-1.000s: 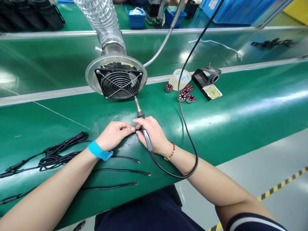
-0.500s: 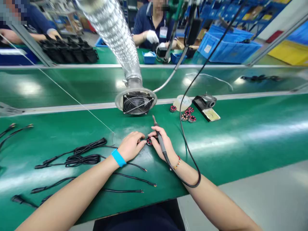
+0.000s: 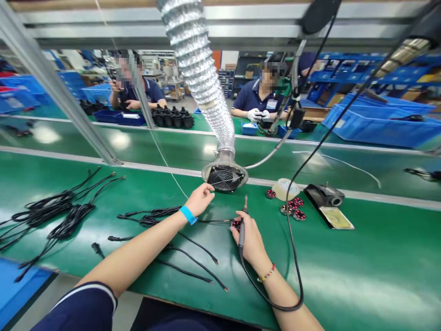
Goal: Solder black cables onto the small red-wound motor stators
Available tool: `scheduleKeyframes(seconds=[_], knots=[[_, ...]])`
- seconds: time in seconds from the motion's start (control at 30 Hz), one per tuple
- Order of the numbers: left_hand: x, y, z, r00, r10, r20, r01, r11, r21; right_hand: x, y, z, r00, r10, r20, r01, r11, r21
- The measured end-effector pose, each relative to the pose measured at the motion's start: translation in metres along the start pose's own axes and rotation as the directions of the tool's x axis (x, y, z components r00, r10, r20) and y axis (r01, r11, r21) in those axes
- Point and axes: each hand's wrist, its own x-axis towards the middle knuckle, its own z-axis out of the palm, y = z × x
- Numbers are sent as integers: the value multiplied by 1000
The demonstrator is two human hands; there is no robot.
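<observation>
Evidently, stator [image 3: 236, 225] pinched between right fingers [image 3: 235, 235], beside soldering iron [image 3: 241, 234], left fingers [image 3: 206, 186], grip unclear

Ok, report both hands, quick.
Left hand: partly curled; cannot tell whether it holds anything.
Right hand: closed, holding a soldering iron and a red-and-black coil.

One soldering iron [image 3: 241, 235], six stators [image 3: 299, 215], one extractor fan [image 3: 225, 178]

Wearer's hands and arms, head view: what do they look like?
Left hand: ungloved, bright blue band round the wrist; short navy sleeve, white stripe near its hem. Right hand: ungloved, bracelet of coloured beads, some red; that arm's sleeve is out of frame.
</observation>
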Motion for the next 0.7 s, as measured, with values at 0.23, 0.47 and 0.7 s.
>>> scheduleKeyframes(seconds=[0.23,0.47,0.7], knots=[[26,-2,-66,987,-58,147,28,979,201,-1,1,-3,994,105,32,-104,994,-29],[-45,-33,-135,941,-233,247,54,821,569,-2,4,-5,992,124,-6,-124,990,-69],[-71,-72,-143,948,-228,221,13,724,689,2,14,-1,977,210,31,-211,977,17]])
